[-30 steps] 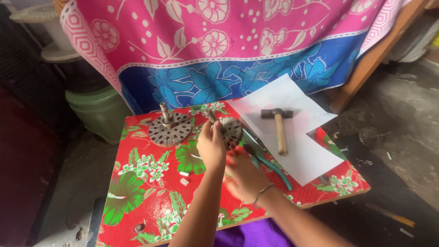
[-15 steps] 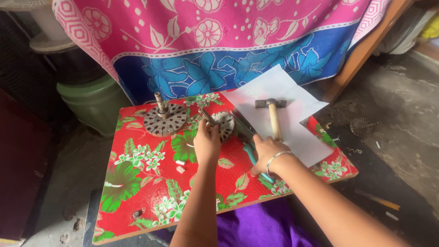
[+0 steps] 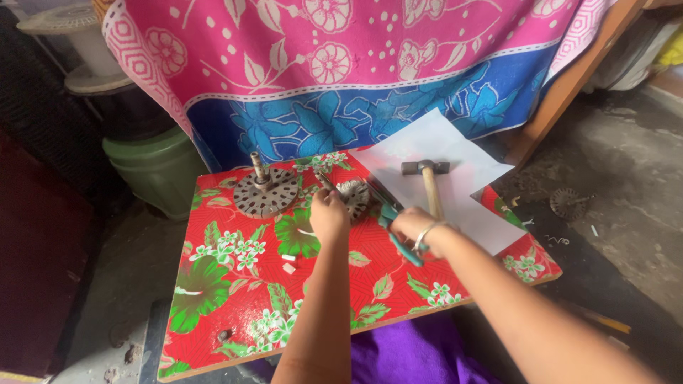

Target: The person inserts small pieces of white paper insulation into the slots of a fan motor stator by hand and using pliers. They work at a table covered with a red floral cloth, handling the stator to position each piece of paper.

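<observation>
My left hand (image 3: 329,215) grips a thin metal rod (image 3: 324,180), its tip against a small round toothed metal part (image 3: 356,195) on the red floral table top (image 3: 235,299). My right hand (image 3: 411,225), with a bangle on the wrist, curls its fingers over teal-handled pliers (image 3: 403,246) lying just right of that part. A wooden-handled hammer (image 3: 428,186) rests on a white paper sheet (image 3: 455,153) right behind my right hand. A larger round slotted metal disc with a shaft (image 3: 265,192) stands to the left of my left hand.
A pink and blue flowered cloth (image 3: 341,78) hangs behind the table. A green tub (image 3: 153,171) sits on the floor at the left. Small white bits (image 3: 287,263) lie on the table. Another round metal part (image 3: 568,203) lies on the concrete floor at the right.
My right hand has moved from the table's near side up onto the pliers beside the hammer handle. My left hand stays on the rod at the toothed part. The view has shifted slightly.
</observation>
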